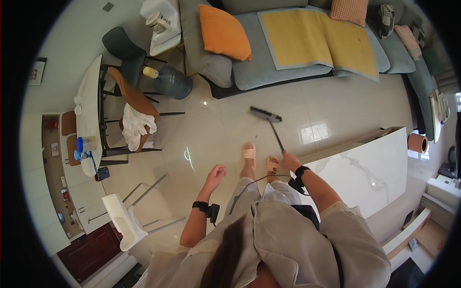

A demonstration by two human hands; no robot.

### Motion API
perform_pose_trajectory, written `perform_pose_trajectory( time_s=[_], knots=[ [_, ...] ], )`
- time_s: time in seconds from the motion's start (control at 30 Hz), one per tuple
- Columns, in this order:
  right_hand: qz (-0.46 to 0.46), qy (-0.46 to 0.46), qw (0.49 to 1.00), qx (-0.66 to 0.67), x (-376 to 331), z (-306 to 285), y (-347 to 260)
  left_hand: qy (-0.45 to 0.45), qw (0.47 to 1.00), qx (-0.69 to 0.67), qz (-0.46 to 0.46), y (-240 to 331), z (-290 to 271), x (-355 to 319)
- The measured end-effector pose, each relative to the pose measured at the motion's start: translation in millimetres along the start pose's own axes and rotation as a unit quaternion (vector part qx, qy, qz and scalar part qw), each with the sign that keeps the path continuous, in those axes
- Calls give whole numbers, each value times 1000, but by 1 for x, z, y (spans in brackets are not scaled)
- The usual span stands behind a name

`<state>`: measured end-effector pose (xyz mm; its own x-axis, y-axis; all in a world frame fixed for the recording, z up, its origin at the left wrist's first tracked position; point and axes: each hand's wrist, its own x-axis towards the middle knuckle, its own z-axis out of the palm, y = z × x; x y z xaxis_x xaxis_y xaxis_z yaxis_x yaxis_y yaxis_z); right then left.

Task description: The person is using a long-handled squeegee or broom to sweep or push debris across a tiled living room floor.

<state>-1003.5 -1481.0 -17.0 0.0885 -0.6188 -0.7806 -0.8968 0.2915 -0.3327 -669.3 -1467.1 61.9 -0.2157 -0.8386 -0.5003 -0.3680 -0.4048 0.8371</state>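
My right hand (pixel 291 162) is closed around the dark handle of a broom (pixel 265 114). The broom's black head rests on the tiled floor ahead of my feet, toward the sofa. A small dark speck (pixel 256 137) lies on the tiles between the head and my slippers. My left hand (pixel 217 175) hangs in the air to the left of my legs, fingers loosely bent and apart, with nothing in it. Pink slippers (pixel 249 152) are on my feet. Both wrists carry black strapped devices, and a cable runs near my waist.
A white marble-topped coffee table (pixel 357 175) stands close on my right. Ahead is a grey sofa (pixel 245 72) with an orange cushion (pixel 224 33). Leftward are a water jug (pixel 173 82), a brown chair (pixel 144 101) with white cloth, a dining table (pixel 88 110) and a white high chair (pixel 124 221).
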Motion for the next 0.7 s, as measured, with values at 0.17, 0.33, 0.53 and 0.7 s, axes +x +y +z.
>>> perform_pose_trajectory(
  time_s=[0.17, 0.33, 0.53, 0.7],
  knots=[
    [-104, -37, 989, -97, -65, 5, -9, 7, 1000, -21, -16, -6, 25, -21],
    [-157, -111, 971, -143, -81, 15, 1, -13, 999, -44, -5, -3, 45, -25],
    [-246, -46, 967, 39, -92, 1, -6, -9, 1000, -28, 5, -10, 40, -31],
    [43, -46, 978, 199, -65, -5, 1, 4, 999, -36, 21, -22, 21, -42]
  ],
)
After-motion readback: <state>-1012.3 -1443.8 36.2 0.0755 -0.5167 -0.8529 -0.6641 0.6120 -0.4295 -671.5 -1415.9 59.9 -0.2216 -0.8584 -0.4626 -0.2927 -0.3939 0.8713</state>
